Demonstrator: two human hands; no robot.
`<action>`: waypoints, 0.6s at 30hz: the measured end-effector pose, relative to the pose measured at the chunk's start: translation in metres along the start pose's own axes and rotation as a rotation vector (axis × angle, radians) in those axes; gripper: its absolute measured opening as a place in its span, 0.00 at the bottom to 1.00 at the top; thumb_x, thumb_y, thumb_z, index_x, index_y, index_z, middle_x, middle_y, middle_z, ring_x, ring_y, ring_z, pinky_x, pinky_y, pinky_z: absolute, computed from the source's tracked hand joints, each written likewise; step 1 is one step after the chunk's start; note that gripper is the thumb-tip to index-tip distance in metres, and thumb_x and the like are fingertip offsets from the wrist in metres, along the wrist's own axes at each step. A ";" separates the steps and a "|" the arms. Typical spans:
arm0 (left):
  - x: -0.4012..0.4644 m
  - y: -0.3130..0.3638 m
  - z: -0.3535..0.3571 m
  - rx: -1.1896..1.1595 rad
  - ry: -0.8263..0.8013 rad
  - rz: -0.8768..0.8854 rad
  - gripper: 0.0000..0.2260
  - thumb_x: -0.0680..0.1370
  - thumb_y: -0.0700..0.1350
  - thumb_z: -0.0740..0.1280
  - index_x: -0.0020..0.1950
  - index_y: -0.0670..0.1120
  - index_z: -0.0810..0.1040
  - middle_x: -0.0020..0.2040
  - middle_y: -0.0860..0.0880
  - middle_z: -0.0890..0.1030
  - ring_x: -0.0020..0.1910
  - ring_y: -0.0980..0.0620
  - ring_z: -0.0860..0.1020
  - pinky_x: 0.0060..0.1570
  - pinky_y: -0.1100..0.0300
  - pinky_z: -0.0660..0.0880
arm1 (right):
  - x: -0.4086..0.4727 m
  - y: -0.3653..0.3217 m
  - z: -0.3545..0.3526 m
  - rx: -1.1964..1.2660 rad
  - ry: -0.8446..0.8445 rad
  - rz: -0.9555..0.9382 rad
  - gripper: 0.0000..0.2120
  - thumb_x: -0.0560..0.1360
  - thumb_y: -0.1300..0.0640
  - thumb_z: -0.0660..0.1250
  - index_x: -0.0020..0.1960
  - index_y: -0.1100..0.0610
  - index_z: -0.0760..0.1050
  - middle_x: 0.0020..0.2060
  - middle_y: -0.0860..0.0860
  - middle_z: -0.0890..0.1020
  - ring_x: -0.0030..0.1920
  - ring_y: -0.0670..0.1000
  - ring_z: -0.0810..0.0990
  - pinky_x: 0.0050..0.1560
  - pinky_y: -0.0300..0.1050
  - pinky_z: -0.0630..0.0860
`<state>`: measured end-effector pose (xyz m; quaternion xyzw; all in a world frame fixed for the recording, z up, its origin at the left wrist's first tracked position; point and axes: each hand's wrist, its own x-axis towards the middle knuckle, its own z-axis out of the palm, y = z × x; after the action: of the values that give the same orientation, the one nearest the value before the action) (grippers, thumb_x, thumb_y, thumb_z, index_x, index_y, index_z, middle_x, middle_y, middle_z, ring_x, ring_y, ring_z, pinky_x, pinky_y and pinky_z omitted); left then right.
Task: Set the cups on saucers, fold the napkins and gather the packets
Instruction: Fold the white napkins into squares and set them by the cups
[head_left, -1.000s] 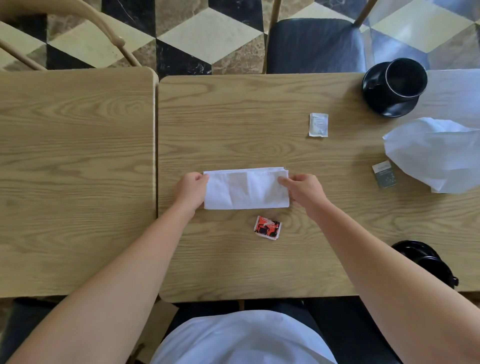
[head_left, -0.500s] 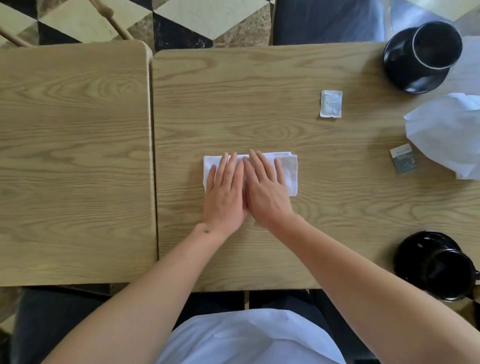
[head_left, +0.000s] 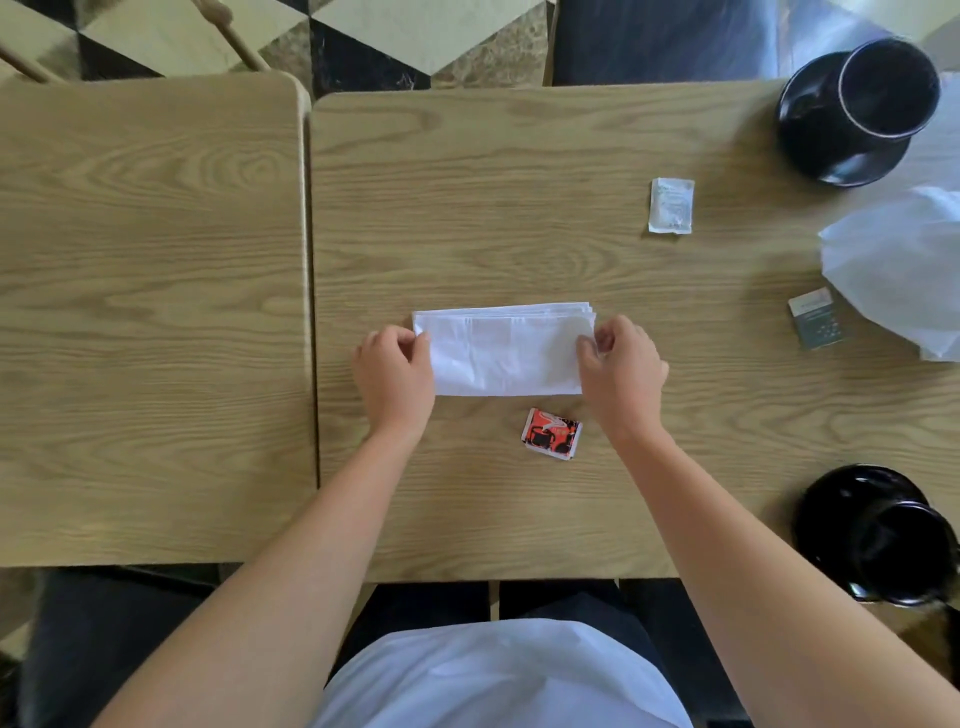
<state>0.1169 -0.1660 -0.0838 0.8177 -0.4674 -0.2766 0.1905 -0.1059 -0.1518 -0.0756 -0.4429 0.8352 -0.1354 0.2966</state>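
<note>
A second wooden table (head_left: 150, 312) stands at 9 o'clock, butted against the main table (head_left: 519, 208). Near the middle of the main table the left hand (head_left: 395, 374) pinches the left end of the folded napkin (head_left: 504, 353), its fingers curled over the edge. The napkin lies flat as a long white strip with layered edges along its far side. Just toward 6 o'clock from it lies a red and black packet (head_left: 551, 434), apart from the napkin. The right hand (head_left: 623, 369) pinches the napkin's right end. A white packet (head_left: 671, 205) lies toward 1 o'clock. A grey packet (head_left: 814, 318) sits at 3 o'clock, beside an unfolded napkin (head_left: 904, 280). One black cup on its saucer (head_left: 857, 109) stands at 2 o'clock, another black cup and saucer (head_left: 878, 535) at 4 o'clock
</note>
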 end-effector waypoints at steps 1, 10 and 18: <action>-0.001 0.000 0.000 -0.048 -0.003 -0.036 0.07 0.79 0.44 0.67 0.42 0.44 0.76 0.42 0.43 0.81 0.47 0.39 0.76 0.53 0.45 0.72 | 0.001 -0.002 0.000 0.029 0.015 -0.009 0.05 0.77 0.53 0.64 0.44 0.51 0.70 0.43 0.47 0.77 0.49 0.55 0.75 0.55 0.54 0.65; -0.011 0.008 0.007 -0.012 0.107 0.020 0.05 0.80 0.44 0.67 0.51 0.43 0.78 0.56 0.42 0.76 0.57 0.39 0.72 0.60 0.53 0.66 | -0.001 -0.013 0.006 -0.115 0.114 -0.173 0.21 0.74 0.53 0.67 0.66 0.57 0.72 0.65 0.54 0.74 0.66 0.59 0.69 0.62 0.54 0.64; -0.026 0.018 0.031 0.207 0.082 0.674 0.19 0.81 0.37 0.61 0.72 0.38 0.74 0.76 0.38 0.70 0.78 0.37 0.65 0.74 0.40 0.64 | -0.013 -0.042 0.047 -0.277 -0.071 -0.683 0.22 0.83 0.56 0.60 0.75 0.61 0.68 0.78 0.57 0.65 0.79 0.56 0.60 0.79 0.60 0.51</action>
<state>0.0748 -0.1539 -0.0898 0.6431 -0.7284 -0.1162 0.2056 -0.0435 -0.1635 -0.0873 -0.7366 0.6387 -0.0969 0.2003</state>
